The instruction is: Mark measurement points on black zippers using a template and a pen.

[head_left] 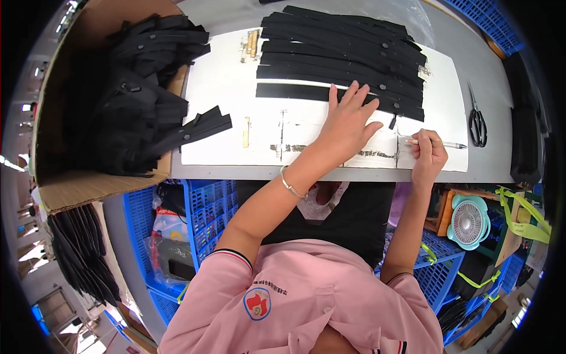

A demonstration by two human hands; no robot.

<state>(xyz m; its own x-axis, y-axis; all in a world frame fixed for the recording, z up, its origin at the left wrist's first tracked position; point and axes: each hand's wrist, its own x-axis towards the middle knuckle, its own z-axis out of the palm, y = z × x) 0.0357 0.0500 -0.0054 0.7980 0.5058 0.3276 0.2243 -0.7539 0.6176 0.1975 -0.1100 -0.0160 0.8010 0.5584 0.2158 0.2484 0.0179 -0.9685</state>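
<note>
On a white board (218, 76) lies a row of black fabric strips (330, 44), side by side, with small dark round pieces near their right ends. My left hand (348, 121) rests with fingers spread, its fingertips on the nearest strip (295, 91), which is set a little apart from the others. A small dark tab (393, 122) sticks out below that strip's right part. My right hand (428, 154) is closed round a slim pen (454, 145) with a clear barrel. It sits over the board's near right part, beside dark pencil-like marks and lines.
A cardboard box (106, 183) heaped with black strips (135, 100) stands at the left, one strip hanging over its edge. Black-handled scissors (478, 127) lie right of the board. Blue crates (206, 218) and a turquoise fan (469, 222) are below the table edge.
</note>
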